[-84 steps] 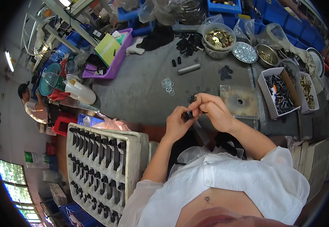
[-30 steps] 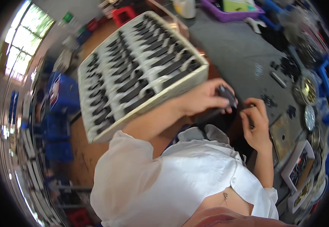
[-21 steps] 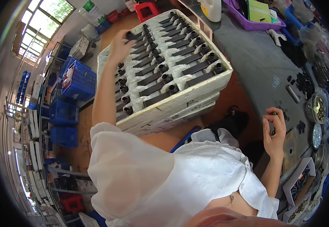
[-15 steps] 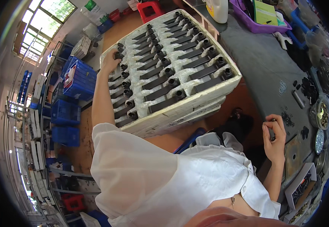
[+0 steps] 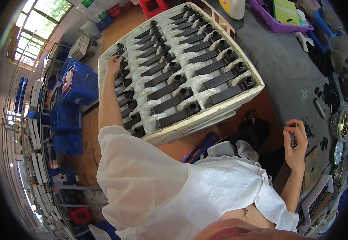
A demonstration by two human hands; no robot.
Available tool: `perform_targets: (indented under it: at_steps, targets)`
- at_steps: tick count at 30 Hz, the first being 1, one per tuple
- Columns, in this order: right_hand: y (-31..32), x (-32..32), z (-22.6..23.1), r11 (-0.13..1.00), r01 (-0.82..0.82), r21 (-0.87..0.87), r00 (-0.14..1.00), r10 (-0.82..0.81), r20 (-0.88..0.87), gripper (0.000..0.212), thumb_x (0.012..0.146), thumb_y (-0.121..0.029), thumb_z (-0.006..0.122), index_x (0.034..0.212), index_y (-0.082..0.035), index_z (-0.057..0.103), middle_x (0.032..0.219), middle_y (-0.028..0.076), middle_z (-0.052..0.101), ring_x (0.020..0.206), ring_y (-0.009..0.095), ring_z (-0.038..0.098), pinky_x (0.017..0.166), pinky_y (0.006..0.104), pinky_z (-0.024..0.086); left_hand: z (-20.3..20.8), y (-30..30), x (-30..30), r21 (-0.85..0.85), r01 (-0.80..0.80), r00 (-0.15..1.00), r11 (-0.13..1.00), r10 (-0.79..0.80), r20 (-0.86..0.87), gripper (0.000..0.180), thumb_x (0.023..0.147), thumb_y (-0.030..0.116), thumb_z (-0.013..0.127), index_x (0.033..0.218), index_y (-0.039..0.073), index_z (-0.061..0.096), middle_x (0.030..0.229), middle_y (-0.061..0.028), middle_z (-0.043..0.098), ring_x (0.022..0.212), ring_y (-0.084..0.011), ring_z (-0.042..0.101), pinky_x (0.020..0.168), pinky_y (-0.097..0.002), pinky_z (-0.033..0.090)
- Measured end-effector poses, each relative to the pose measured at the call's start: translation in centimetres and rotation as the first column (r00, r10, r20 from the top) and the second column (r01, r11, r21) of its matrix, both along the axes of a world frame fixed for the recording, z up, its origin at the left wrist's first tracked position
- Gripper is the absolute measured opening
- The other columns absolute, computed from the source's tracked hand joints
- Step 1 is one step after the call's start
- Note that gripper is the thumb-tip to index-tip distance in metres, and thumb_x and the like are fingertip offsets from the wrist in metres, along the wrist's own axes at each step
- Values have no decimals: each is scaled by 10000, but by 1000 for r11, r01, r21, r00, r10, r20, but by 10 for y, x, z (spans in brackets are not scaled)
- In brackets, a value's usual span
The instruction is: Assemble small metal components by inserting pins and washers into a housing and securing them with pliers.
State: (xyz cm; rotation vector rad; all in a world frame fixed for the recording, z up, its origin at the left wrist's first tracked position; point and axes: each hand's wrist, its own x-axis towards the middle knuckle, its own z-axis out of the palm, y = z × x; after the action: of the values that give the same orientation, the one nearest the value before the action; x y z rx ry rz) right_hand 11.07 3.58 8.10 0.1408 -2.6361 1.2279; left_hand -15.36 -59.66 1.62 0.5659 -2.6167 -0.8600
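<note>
A white foam tray (image 5: 222,98) holds rows of long black bar-shaped parts (image 5: 178,116), each with a short round collar at one end. My left hand (image 5: 114,66) reaches over the tray's left side. Its fingers are curled on a black part in the leftmost row, and they hide most of that part. My right hand (image 5: 296,140) is raised beside the grey worktable (image 5: 270,60). Thumb and fingers close around something small and dark, too covered to name.
On the worktable stand a purple basket (image 5: 276,27), a white jug (image 5: 234,9), a clear tub (image 5: 340,124) of small metal pieces and a white box (image 5: 318,196). Small black rings and parts lie nearby. Blue crates (image 5: 80,82) and a red stool (image 5: 152,7) are on the floor.
The view has shifted slightly, so the tray looks a little nearer. My left hand stays at the leftmost row. The right hand's fingers have moved slightly.
</note>
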Motion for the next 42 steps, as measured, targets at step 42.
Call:
perform_targets:
  at_steps: [42]
  targets:
    - [105, 150, -20, 758, 592, -274, 713, -651, -259, 92, 824, -56, 587, 880, 11, 614, 821, 71, 557, 756, 161, 548, 680, 263, 431, 25, 594, 179, 942, 329, 127, -63, -986, -110, 268, 956, 291, 456, 947, 32, 527, 726, -78, 606, 575, -203, 649, 518, -300, 573]
